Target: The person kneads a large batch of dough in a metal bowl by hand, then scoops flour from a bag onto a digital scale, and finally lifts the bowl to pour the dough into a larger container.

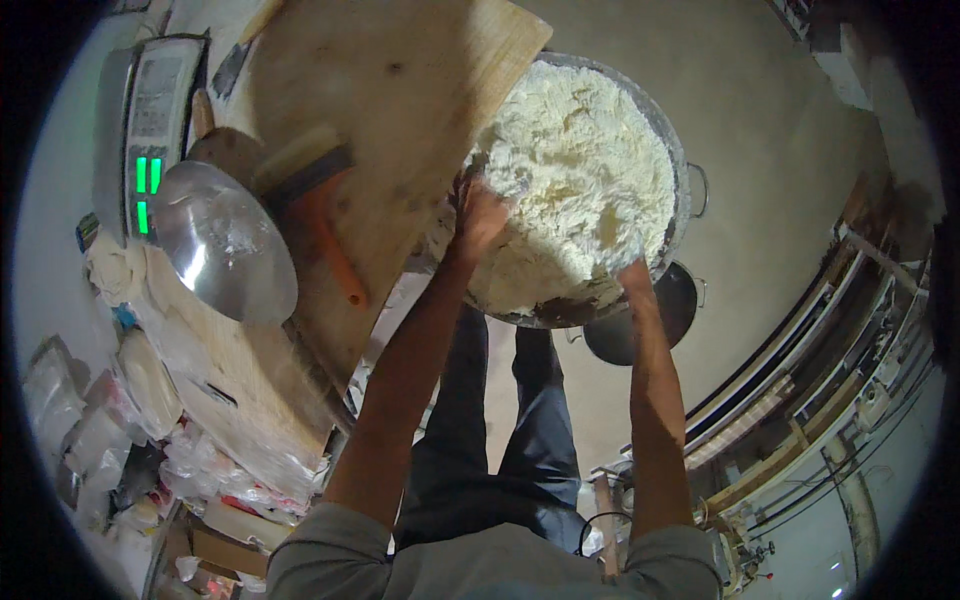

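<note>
A large round metal basin (682, 161) holds a deep heap of pale, lumpy flour (589, 139). My left hand (484, 214) reaches in at the basin's left side, close to the edge of the wooden board; its fingers are blurred and partly covered by flour. At the front right, my right hand (636, 276) dips into the flour near the rim, and its fingers are buried. Whether either hand grips a lump is hidden. A shallow hollow shows in the flour just above my right hand.
Left of the basin lies a wooden board (405, 150), overlapping its rim, with an orange-handled brush (330, 232) on it. Beside that sit a shiny metal bowl (225, 247) and a digital scale (161, 112). A dark pan (679, 307) rests on the floor under the basin's right side.
</note>
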`<state>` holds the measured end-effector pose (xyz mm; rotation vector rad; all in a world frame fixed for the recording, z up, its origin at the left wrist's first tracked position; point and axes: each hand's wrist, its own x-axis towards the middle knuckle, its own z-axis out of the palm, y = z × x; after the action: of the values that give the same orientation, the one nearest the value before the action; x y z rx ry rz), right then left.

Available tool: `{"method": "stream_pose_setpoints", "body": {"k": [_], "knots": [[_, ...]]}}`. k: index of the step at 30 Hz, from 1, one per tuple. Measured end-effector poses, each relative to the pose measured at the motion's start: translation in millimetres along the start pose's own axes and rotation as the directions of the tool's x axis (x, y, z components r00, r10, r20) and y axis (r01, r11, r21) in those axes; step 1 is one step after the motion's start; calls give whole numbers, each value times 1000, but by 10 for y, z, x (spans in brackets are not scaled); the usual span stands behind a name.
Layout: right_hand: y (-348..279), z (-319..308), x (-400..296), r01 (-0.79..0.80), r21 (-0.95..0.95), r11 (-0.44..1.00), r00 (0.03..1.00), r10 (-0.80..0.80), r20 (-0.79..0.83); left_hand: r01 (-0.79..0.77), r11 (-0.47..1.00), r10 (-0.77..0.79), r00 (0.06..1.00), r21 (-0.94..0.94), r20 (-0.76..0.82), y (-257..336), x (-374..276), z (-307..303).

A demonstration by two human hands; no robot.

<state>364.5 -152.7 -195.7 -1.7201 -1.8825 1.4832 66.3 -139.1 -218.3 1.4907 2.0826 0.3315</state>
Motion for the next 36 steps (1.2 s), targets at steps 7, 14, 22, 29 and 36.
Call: {"method": "stream_pose_setpoints", "body": {"k": [7,14,22,29,36], "knots": [[-97,655,759,14,238,971,1000,-13,-3,-158,986,152,983,48,105,-144,16,532],[-377,939,1007,19,208,978,1000,-14,-27,230,426,-130,973,-875,193,285,11,436],[-596,1060,1033,14,-123,992,997,-4,79,372,154,-501,828,-915,252,340,48,386],[-814,799,912,101,79,992,994,-105,44,212,325,-347,933,-922,93,-70,-35,788],[-449,168,450,105,401,910,983,-156,97,258,571,-153,966,-779,208,-288,-283,388]]}}
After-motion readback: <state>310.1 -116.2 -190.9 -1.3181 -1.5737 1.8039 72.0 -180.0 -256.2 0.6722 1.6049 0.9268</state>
